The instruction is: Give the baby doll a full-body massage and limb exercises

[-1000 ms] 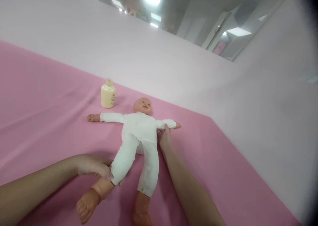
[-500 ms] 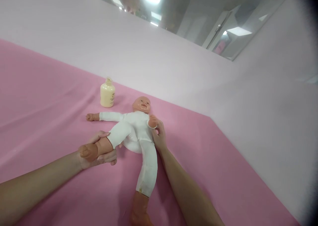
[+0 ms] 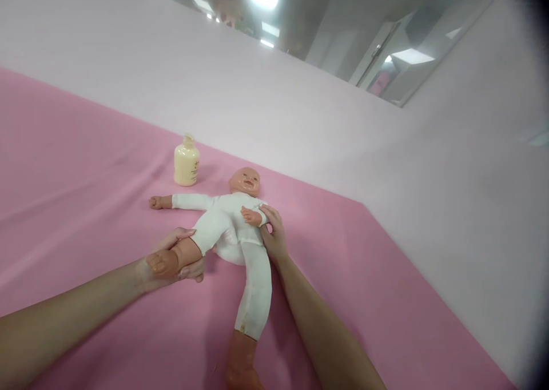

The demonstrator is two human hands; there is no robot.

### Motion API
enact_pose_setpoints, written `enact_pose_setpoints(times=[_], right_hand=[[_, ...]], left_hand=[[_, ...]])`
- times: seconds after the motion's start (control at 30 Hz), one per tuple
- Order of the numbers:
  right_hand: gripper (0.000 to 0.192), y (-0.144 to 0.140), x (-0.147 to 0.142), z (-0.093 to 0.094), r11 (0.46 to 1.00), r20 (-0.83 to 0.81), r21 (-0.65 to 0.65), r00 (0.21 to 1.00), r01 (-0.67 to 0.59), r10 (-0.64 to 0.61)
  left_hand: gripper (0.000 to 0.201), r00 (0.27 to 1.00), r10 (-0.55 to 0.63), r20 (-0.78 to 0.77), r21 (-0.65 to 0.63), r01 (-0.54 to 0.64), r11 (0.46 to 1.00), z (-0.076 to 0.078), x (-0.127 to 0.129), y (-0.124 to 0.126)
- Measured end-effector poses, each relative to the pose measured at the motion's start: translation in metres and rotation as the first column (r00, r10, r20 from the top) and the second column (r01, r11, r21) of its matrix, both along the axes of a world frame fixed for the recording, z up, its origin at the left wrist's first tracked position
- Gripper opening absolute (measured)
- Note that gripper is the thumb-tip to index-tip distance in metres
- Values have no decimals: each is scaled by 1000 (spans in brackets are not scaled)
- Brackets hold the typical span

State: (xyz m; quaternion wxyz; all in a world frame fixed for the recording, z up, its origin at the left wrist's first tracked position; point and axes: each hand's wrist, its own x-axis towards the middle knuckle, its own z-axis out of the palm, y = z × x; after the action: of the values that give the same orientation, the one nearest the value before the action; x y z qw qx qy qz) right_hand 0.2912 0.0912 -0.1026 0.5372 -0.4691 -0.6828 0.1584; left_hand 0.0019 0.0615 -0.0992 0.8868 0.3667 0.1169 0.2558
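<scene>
A baby doll (image 3: 240,230) with a white cloth body and plastic head, hands and feet lies on its back. My left hand (image 3: 182,258) is wrapped round its lower leg on the left side, which is raised and bent toward the body. The foot of that leg rests over my wrist. My right hand (image 3: 274,230) holds the doll's arm on the right side, the fingers round the white sleeve. The doll's small hand (image 3: 251,216) lies across its chest. Its other arm (image 3: 189,201) stretches out to the left, and its other leg (image 3: 256,293) points toward me.
A cream-coloured bottle (image 3: 186,166) with a narrow neck stands behind the doll's outstretched arm. Pink cloth (image 3: 107,224) covers the surface. A white wall (image 3: 266,110) rises at the back and right, with a reflective pane (image 3: 326,30) above.
The doll's arm in my right hand has swung inward, so its small hand now lies over the chest. The raised leg in my left hand has shifted slightly to the right.
</scene>
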Motion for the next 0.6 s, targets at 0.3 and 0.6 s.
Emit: enact_pose_setpoints(times=[0.3,0.6], right_hand=[[29,5,-2,1,982,-534,-187,840,-2,-100],[32,14,5,-8,948,-764,-319,588,12,-265]], left_hand=[[55,919,-392,41,192,377,906,3,-4,-10],[45,766,-567,-302,141,625,768,6,-8,-17]])
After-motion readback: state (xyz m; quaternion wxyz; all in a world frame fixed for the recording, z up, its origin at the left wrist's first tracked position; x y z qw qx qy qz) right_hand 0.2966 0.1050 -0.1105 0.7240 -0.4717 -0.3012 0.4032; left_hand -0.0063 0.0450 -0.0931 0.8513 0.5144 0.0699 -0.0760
